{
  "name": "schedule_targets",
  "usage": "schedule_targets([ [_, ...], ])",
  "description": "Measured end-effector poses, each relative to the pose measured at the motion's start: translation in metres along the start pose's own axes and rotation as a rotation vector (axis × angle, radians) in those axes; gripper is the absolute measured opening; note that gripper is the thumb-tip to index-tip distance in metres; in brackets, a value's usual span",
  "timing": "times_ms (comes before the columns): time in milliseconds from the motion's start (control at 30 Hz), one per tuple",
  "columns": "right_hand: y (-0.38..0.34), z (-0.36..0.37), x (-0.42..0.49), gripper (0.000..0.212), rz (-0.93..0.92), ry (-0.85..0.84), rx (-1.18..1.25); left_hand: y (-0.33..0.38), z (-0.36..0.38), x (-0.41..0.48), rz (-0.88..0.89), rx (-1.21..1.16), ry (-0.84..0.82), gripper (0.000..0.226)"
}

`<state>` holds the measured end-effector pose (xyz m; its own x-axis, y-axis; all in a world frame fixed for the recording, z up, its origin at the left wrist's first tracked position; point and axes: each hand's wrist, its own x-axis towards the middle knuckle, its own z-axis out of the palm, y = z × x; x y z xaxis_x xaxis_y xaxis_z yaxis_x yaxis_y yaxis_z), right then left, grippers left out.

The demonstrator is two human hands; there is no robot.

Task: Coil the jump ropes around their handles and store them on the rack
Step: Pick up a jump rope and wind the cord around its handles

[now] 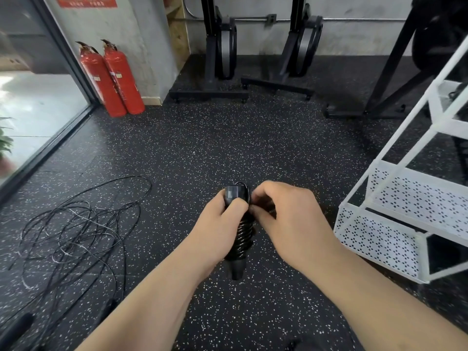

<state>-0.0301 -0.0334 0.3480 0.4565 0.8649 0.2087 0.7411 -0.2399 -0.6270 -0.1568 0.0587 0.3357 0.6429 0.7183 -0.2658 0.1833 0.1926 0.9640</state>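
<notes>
Black jump rope [242, 236] gripped by left hand [219, 224], pinched by right hand [287, 216], beside white rack [379, 240].

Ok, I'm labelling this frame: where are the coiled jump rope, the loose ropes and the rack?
coiled jump rope [242, 233]: head view, wound coils.
loose ropes [76, 224]: head view, tangle's middle.
rack [377, 239]: head view, lower perforated wall.

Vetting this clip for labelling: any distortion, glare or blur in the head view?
Head view: wide-angle distortion slants the white rack and tilts the fire extinguishers near the edges; daylight through the glass door washes out the left side; the coiled jump rope, left hand and right hand at centre look sharp.
</notes>
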Motion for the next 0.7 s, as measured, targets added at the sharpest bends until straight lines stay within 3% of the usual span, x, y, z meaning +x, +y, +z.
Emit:
schedule_targets([
  [267, -0.006, 0.000, 0.000, 0.016, 0.064, 0.037, 0.078, 0.002, -0.005, -0.001, -0.058, -0.040, -0.026, 0.018],
  [467, -0.011, -0.004, 0.004, 0.033, 0.134, -0.047, 0.282, 0.004, -0.009, 0.000, -0.209, -0.284, -0.073, 0.040],
  [567, -0.013, -0.006, 0.006, 0.030, 0.152, -0.058, 0.483, 0.005, -0.010, -0.002, -0.165, -0.363, -0.077, 0.051],
  [700, -0.026, 0.004, -0.002, 0.026, 0.123, 0.024, 0.600, 0.003, -0.008, 0.005, -0.013, -0.222, 0.110, 0.044],
])
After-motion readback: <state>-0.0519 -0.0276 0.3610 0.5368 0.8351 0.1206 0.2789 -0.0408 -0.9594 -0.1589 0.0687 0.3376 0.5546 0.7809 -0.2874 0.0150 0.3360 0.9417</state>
